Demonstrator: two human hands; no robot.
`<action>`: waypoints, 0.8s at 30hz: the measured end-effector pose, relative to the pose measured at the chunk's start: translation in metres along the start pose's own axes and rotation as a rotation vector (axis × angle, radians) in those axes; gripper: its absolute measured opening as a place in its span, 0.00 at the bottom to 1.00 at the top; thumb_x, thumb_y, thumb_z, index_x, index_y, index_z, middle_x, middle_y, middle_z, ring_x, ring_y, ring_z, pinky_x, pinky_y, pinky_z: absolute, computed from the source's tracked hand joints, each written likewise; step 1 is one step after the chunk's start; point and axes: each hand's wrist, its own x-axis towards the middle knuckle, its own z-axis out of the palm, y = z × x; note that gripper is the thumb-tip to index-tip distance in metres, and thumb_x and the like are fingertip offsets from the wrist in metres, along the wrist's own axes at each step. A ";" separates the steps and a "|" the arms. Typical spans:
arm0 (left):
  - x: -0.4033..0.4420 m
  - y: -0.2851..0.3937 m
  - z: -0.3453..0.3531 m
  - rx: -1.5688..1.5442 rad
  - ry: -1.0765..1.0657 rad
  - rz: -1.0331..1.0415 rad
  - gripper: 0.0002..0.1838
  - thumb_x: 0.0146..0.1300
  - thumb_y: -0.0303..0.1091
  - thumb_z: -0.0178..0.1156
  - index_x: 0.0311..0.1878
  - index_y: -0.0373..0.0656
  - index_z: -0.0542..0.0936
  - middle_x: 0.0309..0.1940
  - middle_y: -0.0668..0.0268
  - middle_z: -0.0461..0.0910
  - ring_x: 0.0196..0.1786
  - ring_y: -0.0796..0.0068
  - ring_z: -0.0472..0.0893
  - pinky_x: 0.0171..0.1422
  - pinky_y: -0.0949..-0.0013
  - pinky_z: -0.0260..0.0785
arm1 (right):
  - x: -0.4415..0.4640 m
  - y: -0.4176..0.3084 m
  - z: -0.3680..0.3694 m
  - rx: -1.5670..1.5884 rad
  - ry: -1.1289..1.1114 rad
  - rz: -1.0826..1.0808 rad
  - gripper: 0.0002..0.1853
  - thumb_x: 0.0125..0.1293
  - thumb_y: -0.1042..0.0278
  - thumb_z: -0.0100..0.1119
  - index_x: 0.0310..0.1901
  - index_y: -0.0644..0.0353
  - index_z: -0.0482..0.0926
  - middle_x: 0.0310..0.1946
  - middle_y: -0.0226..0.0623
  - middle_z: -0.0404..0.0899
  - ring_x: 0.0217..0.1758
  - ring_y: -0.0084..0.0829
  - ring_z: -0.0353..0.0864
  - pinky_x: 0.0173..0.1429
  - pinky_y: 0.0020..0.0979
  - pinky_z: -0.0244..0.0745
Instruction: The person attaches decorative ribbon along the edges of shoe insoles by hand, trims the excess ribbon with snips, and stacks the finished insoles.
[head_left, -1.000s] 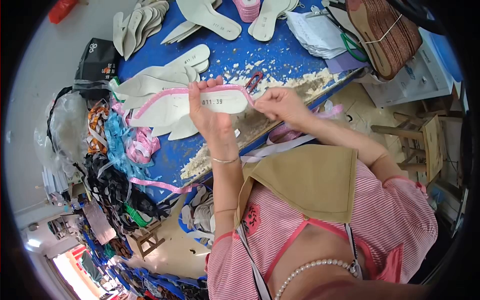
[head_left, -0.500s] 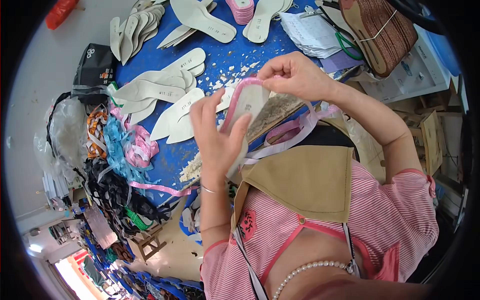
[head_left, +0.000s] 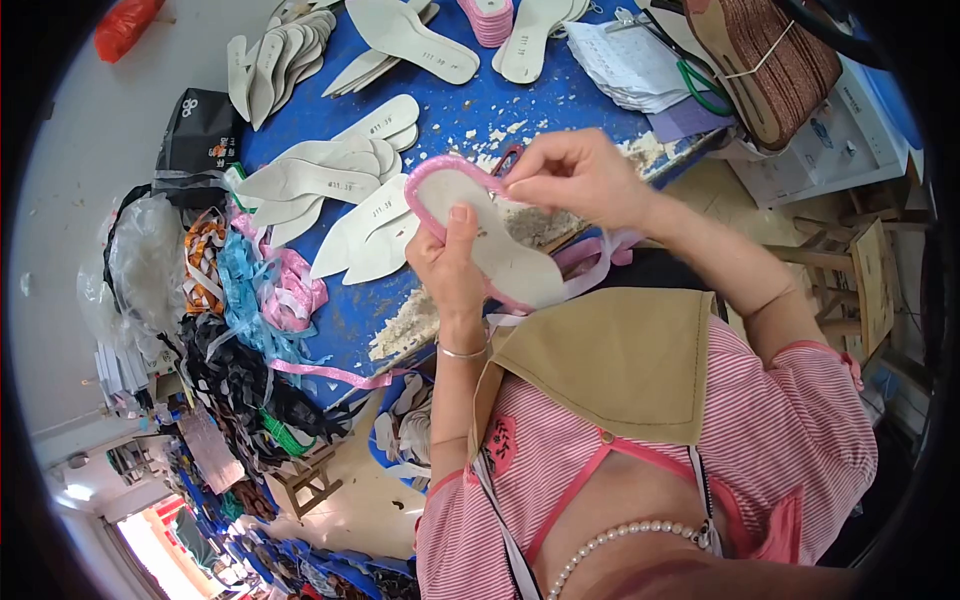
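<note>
My left hand [head_left: 450,265] holds a white insole [head_left: 500,245], its thumb on the face and its fingers behind. Glossy pink trim [head_left: 428,178] runs round the rounded end of the insole and down its left side. My right hand [head_left: 580,175] pinches the pink trim at the insole's upper right edge, thumb and forefinger together. Part of a small red tool [head_left: 508,160] shows on the table behind the right fingers. Loose white insoles [head_left: 368,232] lie just left of the left hand.
More insoles [head_left: 420,45] lie on the blue table [head_left: 455,100]. Papers [head_left: 625,70], green-handled scissors [head_left: 703,88] and a bound stack of brown soles [head_left: 765,65] are at upper right. Coloured strips [head_left: 245,300] heap at left. A wooden stool [head_left: 865,290] stands at right.
The insole has turned, its rounded end now up and left with its face toward the camera. My left hand has closed on it with the thumb in front. My right hand still pinches the trim.
</note>
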 end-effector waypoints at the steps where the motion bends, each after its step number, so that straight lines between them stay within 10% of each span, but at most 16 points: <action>1: 0.001 -0.003 0.003 -0.059 0.055 -0.014 0.08 0.59 0.32 0.64 0.32 0.36 0.80 0.21 0.71 0.75 0.23 0.81 0.68 0.30 0.80 0.62 | -0.001 0.008 0.008 0.133 0.061 0.024 0.01 0.57 0.78 0.64 0.30 0.62 0.83 0.21 0.23 0.77 0.23 0.11 0.67 0.27 0.14 0.62; 24: -0.023 -0.028 -0.010 -0.051 -0.073 -0.287 0.10 0.55 0.24 0.64 0.40 0.32 0.80 0.33 0.56 0.85 0.32 0.71 0.82 0.38 0.76 0.75 | -0.040 0.078 0.027 -0.038 -0.015 0.124 0.02 0.58 0.75 0.64 0.31 0.63 0.83 0.22 0.27 0.79 0.23 0.15 0.67 0.26 0.18 0.62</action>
